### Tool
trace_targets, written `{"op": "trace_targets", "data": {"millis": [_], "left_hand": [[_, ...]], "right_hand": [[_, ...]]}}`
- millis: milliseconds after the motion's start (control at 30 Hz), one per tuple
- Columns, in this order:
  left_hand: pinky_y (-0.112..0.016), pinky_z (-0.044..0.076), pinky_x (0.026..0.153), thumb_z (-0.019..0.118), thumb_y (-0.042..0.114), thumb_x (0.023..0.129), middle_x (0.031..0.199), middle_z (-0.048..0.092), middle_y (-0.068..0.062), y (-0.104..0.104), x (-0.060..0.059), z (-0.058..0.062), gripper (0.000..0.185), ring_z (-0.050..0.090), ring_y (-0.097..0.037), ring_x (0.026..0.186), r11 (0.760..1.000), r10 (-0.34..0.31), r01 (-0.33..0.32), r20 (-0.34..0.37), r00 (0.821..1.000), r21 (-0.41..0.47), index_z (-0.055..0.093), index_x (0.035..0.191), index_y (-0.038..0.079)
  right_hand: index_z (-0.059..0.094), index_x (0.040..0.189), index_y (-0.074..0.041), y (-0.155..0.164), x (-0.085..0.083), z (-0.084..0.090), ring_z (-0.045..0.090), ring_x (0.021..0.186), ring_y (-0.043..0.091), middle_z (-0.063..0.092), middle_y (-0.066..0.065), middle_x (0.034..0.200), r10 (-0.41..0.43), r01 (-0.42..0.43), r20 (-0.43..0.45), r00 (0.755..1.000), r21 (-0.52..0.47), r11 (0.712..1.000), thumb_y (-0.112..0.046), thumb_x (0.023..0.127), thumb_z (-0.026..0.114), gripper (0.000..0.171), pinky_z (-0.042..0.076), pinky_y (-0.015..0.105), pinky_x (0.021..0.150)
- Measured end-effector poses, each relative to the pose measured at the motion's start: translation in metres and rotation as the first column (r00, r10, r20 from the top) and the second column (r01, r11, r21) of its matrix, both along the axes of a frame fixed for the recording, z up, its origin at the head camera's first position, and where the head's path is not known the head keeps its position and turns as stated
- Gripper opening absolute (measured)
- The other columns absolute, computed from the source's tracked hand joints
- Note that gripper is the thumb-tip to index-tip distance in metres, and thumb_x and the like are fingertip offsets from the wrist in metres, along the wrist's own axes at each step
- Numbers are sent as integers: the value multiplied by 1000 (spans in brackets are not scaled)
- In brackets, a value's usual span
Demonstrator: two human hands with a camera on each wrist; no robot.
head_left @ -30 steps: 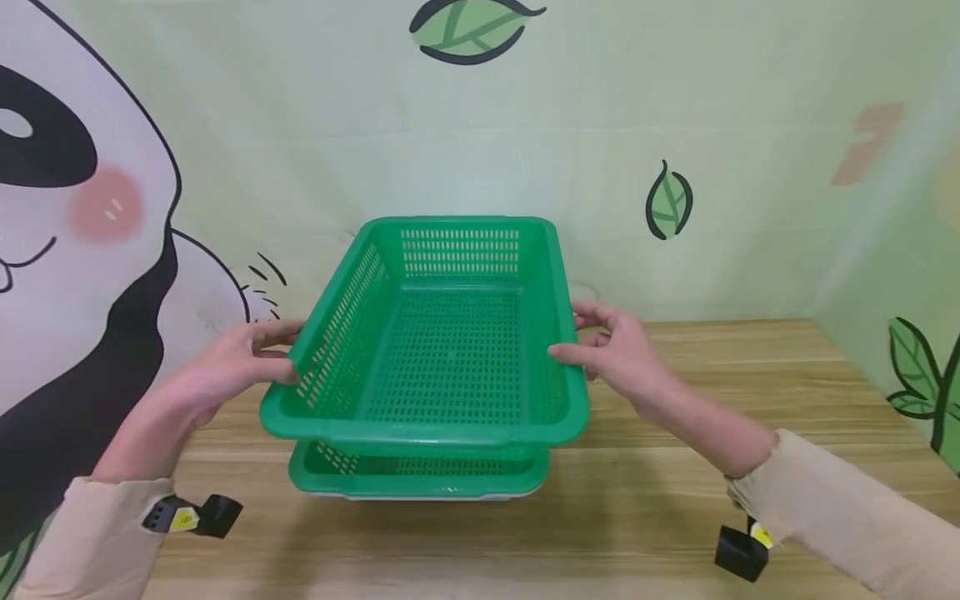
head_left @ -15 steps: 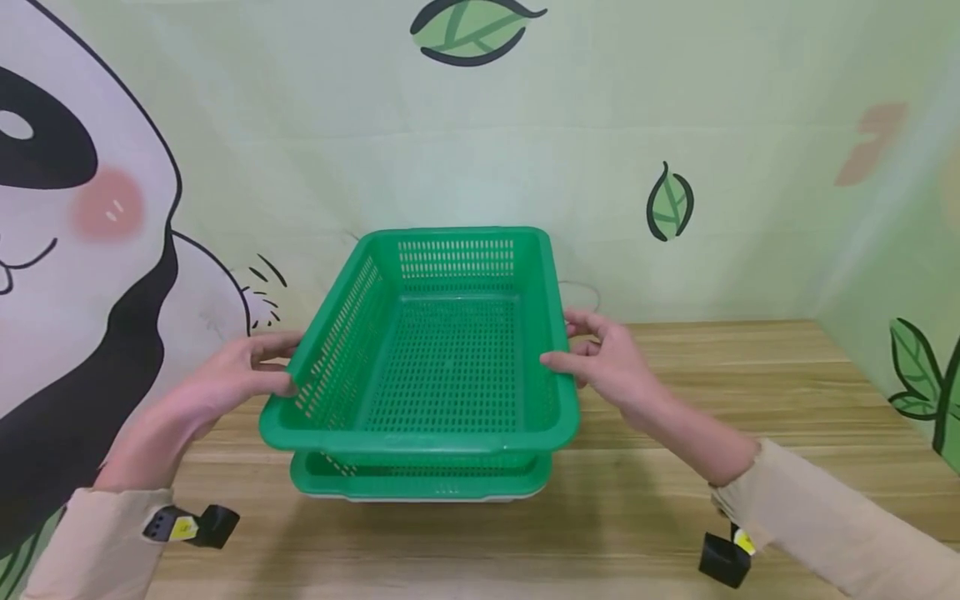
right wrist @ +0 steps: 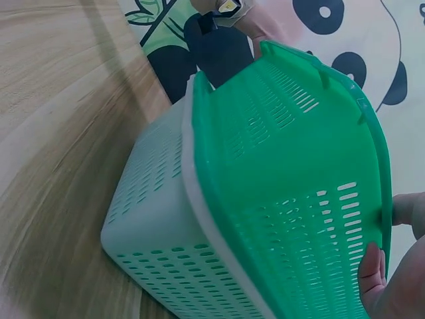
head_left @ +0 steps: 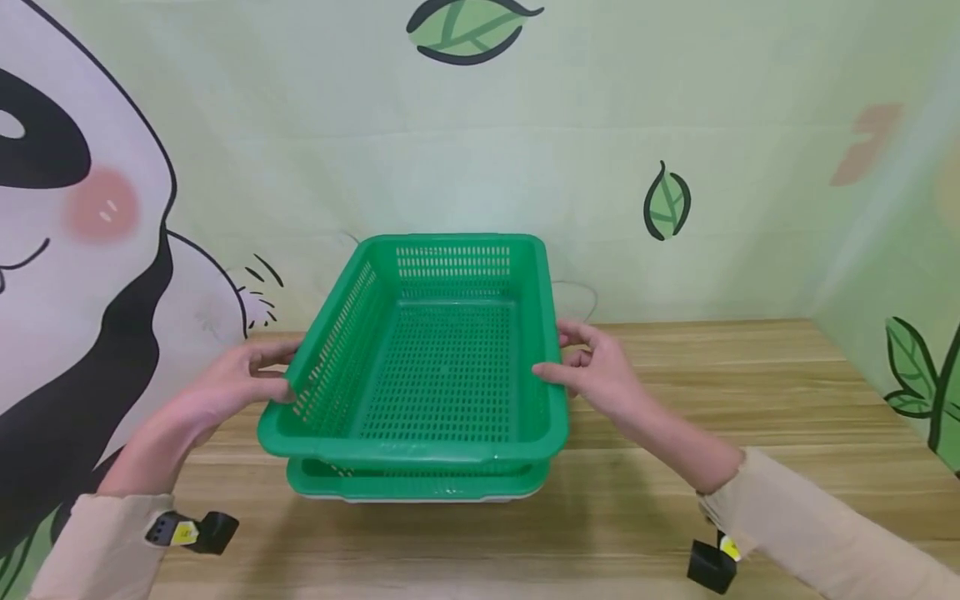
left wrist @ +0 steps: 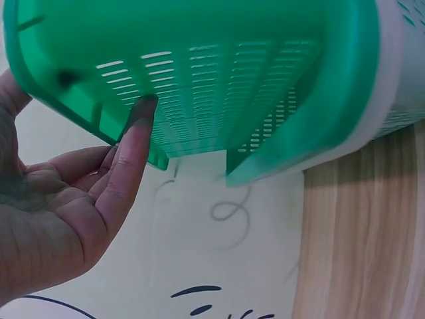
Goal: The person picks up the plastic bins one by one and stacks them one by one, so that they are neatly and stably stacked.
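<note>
Upper green slotted basket (head_left: pixel 420 367), tilted over the green basket (head_left: pixel 416 483) stacked on a white one (right wrist: pixel 159 219), near the wooden table's (head_left: pixel 750 400) back edge; left hand (head_left: pixel 225 383) and right hand (head_left: pixel 600 371) grip its side rims.

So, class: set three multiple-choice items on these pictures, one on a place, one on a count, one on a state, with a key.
1. Where do the hands hold the top basket?
A. its long sides
B. its near and far ends
C. underneath

2. How many baskets are stacked, by the right wrist view?
A. one
B. two
C. three

3. The top basket is
A. full
B. empty
C. upside down

Key: 1 A, left hand and right hand grip opposite long rims. 2 C, two green over a white basket. 3 B, its mesh floor is bare.
</note>
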State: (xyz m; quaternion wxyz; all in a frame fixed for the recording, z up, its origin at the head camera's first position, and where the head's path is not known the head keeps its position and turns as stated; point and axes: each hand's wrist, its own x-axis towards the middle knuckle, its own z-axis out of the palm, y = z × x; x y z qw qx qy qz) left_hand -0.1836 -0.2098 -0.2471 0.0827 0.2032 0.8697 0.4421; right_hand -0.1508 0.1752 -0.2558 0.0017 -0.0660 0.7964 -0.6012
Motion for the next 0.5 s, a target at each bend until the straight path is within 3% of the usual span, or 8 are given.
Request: {"op": "trace_targets", "data": {"millis": [300,500], "left_hand": [[-36,45,81,56,5,76,118,54,-19,-4,-3,-17,58,51,-18,102,997,-28,30,-29,999,72,43,133,0],[-42,43,86,55,5,78,118,54,-19,-2,-3,-26,59,49,-18,104,998,42,-39,-63,997,48,41,135,1]], "right_hand": [[33,135,5,-2,-1,-12,53,70,11,45,17,113,-3,3,-18,1000,-4,1000,-5,81,64,63,48,19,61],[36,133,6,-4,-3,-19,52,69,10,45,18,111,-16,15,-51,999,-24,1000,-2,80,65,61,48,18,60]]}}
